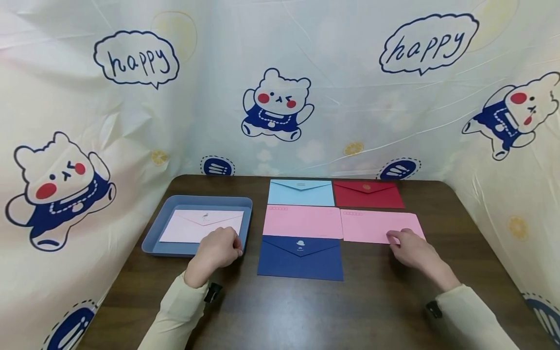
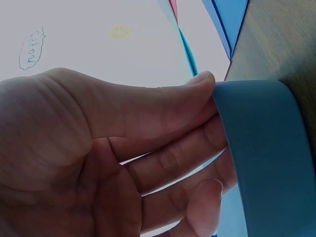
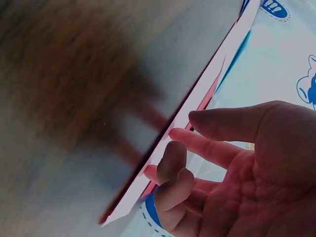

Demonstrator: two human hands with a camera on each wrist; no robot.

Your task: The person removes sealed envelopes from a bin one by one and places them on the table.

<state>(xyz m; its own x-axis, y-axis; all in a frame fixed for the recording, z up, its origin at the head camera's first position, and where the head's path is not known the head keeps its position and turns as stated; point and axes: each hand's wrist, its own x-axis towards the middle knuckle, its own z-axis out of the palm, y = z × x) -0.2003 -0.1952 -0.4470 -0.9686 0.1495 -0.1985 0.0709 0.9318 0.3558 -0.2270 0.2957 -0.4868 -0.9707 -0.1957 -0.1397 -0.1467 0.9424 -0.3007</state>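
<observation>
My left hand (image 1: 218,247) is over the near right part of a blue-grey tray (image 1: 150,247), fingers loosely bent downward. The left wrist view has its fingertips partly hidden behind the tray wall (image 2: 269,158), the thumb tip right at the rim. A pale envelope (image 1: 179,231) with a bird print lies in the tray, partly covered by this hand. On the right, my right hand (image 1: 413,249) touches the near edge of a pink envelope (image 1: 367,225). In the right wrist view, two fingertips meet this envelope (image 3: 185,118), while the thumb stands apart from them.
Left of that envelope lies another pink one (image 1: 302,222), above a navy envelope (image 1: 299,265) with a hat print. Behind them lie a light blue envelope (image 1: 301,195) and a red envelope (image 1: 367,197). A printed curtain (image 1: 350,112) surrounds the brown table (image 1: 288,311).
</observation>
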